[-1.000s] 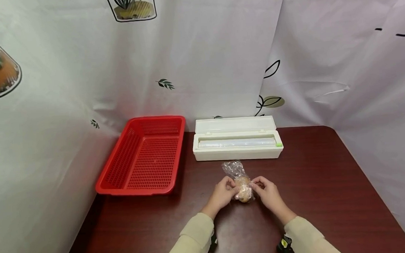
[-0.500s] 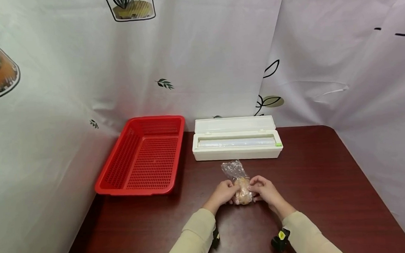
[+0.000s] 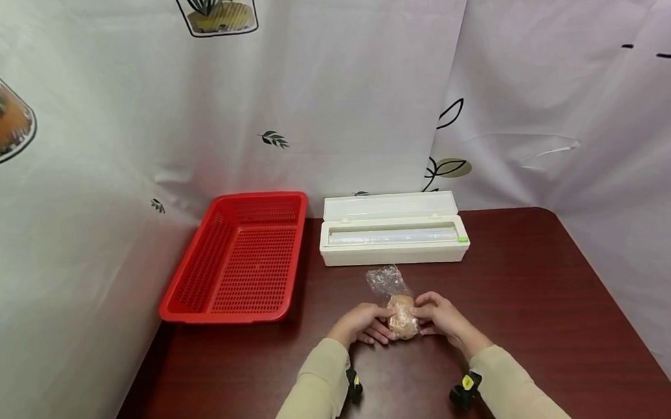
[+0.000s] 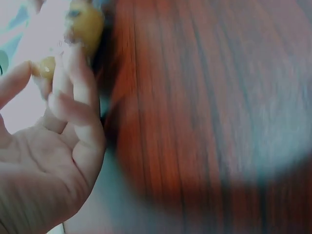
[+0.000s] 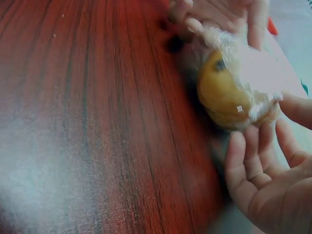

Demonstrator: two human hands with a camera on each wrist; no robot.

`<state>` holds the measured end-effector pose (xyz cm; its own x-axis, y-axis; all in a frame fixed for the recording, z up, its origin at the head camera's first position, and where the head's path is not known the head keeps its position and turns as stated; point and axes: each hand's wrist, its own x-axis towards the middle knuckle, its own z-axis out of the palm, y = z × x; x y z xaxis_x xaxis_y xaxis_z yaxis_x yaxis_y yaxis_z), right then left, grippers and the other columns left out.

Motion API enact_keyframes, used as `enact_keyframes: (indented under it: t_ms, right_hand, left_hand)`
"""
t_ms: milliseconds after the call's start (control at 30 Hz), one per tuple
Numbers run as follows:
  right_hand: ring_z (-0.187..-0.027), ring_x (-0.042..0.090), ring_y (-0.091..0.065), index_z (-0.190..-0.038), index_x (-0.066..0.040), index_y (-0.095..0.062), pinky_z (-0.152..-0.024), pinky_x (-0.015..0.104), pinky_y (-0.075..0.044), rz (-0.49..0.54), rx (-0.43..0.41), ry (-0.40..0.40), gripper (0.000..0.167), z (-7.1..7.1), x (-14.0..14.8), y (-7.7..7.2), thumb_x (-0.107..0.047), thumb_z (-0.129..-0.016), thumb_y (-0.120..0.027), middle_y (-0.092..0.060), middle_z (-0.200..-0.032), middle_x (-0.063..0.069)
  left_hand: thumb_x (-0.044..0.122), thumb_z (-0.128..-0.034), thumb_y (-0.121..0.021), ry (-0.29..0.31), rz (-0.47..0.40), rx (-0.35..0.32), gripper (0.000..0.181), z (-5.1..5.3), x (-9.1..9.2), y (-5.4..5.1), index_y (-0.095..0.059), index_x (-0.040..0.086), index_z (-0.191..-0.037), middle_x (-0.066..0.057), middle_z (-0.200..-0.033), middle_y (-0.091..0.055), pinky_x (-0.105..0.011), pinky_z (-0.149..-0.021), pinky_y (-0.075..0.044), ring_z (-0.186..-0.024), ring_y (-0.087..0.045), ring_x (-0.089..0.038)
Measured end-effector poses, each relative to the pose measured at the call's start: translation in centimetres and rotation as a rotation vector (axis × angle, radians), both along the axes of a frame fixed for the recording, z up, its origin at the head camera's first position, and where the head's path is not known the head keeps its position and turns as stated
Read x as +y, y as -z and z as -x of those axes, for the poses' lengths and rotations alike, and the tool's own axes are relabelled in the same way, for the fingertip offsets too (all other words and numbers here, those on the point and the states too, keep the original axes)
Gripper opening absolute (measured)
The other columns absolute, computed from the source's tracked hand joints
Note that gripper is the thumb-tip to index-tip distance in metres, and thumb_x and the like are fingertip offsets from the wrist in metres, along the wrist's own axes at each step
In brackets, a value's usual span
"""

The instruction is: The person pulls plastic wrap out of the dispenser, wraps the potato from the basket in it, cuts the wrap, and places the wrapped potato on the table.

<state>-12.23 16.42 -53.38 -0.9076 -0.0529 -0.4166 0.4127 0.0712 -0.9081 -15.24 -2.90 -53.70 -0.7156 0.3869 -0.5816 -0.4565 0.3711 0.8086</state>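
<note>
A yellow-brown fruit that looks like a pear (image 3: 403, 317) lies on the table, wrapped in crinkled clear cling film. Its dark end spot shows through the film in the right wrist view. A loose tail of cling film (image 3: 388, 281) sticks out from its far side. My left hand (image 3: 365, 324) holds the pear's left side, thumb on top and the other fingers low beside it. From the right, my right hand (image 3: 444, 319) grips it between thumb and curled fingers (image 5: 237, 151). Glare hides part of the pear in both wrist views.
Behind the pear stands a long white cling film box (image 3: 394, 255), lid raised, with a film roll (image 3: 392, 235) inside. A red plastic basket (image 3: 173, 306) is to the left. Printed cloth (image 3: 362, 91) hangs beyond the dark red wooden table (image 3: 529, 300).
My left hand has turned so its fingers spread low beside the pear. My right fingers have shifted round onto its right side. The pear has moved very slightly toward me; box and basket stay put.
</note>
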Motion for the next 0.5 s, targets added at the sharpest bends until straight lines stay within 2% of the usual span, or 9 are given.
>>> enact_keyframes:
  t_ms: [67,167,267,400,500]
  right_hand:
    - [-0.074,0.016,-0.056,-0.113,0.002,-0.041,-0.061,0.033,-0.050,0.010,-0.009,-0.025,0.037,0.11,0.19,0.02,-0.008,-0.085,-0.062,-0.054,-0.090,0.010]
    - [-0.076,0.016,-0.057,-0.119,0.001,-0.037,-0.062,0.034,-0.050,0.012,-0.019,-0.049,0.043,0.36,0.38,0.10,-0.007,-0.085,-0.063,-0.056,-0.095,0.011]
    - [-0.075,0.017,-0.058,-0.120,0.003,-0.035,-0.061,0.035,-0.050,0.012,-0.019,-0.075,0.045,0.48,0.42,0.14,-0.006,-0.085,-0.063,-0.057,-0.096,0.012]
    - [-0.072,0.018,-0.059,-0.118,0.004,-0.034,-0.058,0.033,-0.050,0.005,0.000,-0.072,0.047,0.26,0.24,0.09,-0.006,-0.084,-0.063,-0.058,-0.092,0.011]
    - [-0.070,0.018,-0.061,-0.116,0.004,-0.032,-0.056,0.033,-0.051,-0.029,0.025,-0.066,0.049,-0.07,0.08,-0.11,-0.010,-0.083,-0.066,-0.059,-0.089,0.010]
  left_hand:
    - [0.036,-0.0852,-0.060,0.005,-0.003,-0.021,0.031,0.13,-0.34,0.06,-0.060,0.005,-0.089,-0.012,-0.074,-0.069,-0.021,-0.041,-0.040,-0.055,-0.063,-0.016]
    - [0.035,-0.0839,-0.062,-0.018,-0.002,-0.023,0.030,0.21,-0.49,0.15,-0.060,0.006,-0.093,-0.009,-0.070,-0.068,-0.019,-0.040,-0.039,-0.052,-0.062,-0.014]
    - [0.031,-0.0826,-0.065,-0.070,0.004,0.008,0.026,0.17,-0.44,0.11,-0.055,0.008,-0.089,-0.004,-0.064,-0.064,-0.019,-0.037,-0.035,-0.044,-0.051,-0.008]
    - [0.024,-0.0774,-0.072,-0.165,0.040,0.137,0.028,0.08,-0.17,-0.18,-0.047,0.011,-0.078,0.001,-0.058,-0.049,-0.021,-0.036,-0.028,-0.043,-0.035,-0.009]
    - [0.018,-0.0737,-0.075,-0.208,0.055,0.256,0.032,0.04,0.05,-0.41,-0.044,0.011,-0.073,0.001,-0.057,-0.040,-0.022,-0.037,-0.026,-0.045,-0.034,-0.010]
